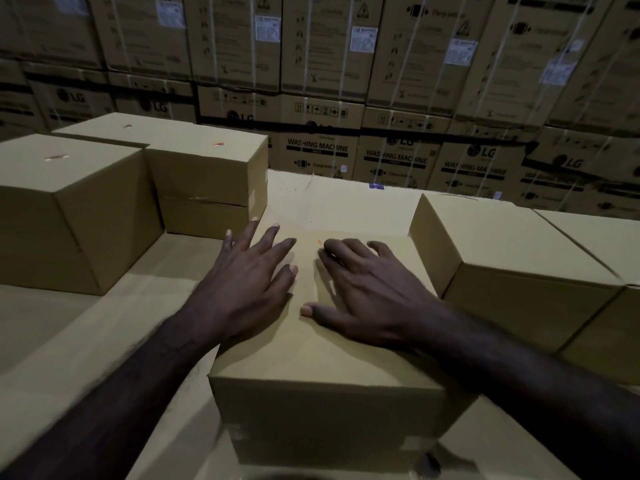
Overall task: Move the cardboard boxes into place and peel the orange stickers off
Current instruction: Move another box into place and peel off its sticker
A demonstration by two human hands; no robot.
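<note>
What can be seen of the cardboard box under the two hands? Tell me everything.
The cardboard box is plain brown, closed, standing upright on a cardboard surface, its near side face in shadow. The left hand and the right hand both rest on its top with fingers spread. A small orange sticker shows on the top by the right fingertips. Another box stands close on its right.

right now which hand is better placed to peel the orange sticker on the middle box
Right. The right hand has its fingertips beside the orange sticker on the middle box; the left hand lies flat, farther away.
</note>
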